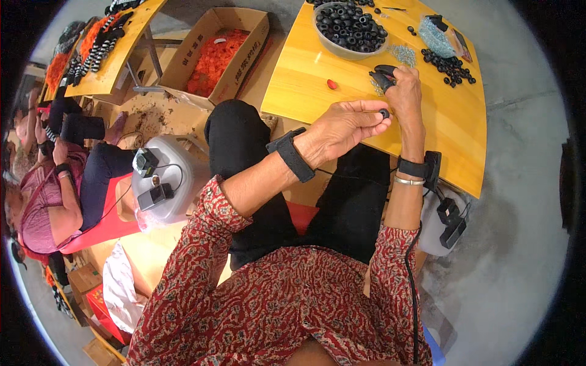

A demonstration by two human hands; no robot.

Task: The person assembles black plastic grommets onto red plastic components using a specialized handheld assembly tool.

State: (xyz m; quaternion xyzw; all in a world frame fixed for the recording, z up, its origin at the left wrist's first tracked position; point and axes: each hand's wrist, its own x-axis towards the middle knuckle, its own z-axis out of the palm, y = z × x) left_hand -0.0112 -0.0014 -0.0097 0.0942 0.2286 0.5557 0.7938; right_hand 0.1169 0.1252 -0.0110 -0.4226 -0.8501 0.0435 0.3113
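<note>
My left hand point(351, 129) pinches a small round black bead point(384, 114) with a hole in it, just above the near edge of the yellow table point(293, 79). Close beside it, my right hand point(404, 94) bends its fingers down over a few small clear pieces point(377, 89) on the tabletop. Black covers seem to sit on some of its fingertips, and whatever those fingers grip is hidden. A white bowl point(351, 53) heaped with black beads point(354, 27) stands beyond both hands. Clear pieces point(403, 55) lie in a small pile right of the bowl.
Loose black beads point(450, 67) and a plastic bag of clear pieces point(436, 38) lie at the table's right. A red piece point(331, 84) sits left of my hands. Behind stands a cardboard box point(213, 55) of orange-red pieces. Another person point(52, 189) sits at the left.
</note>
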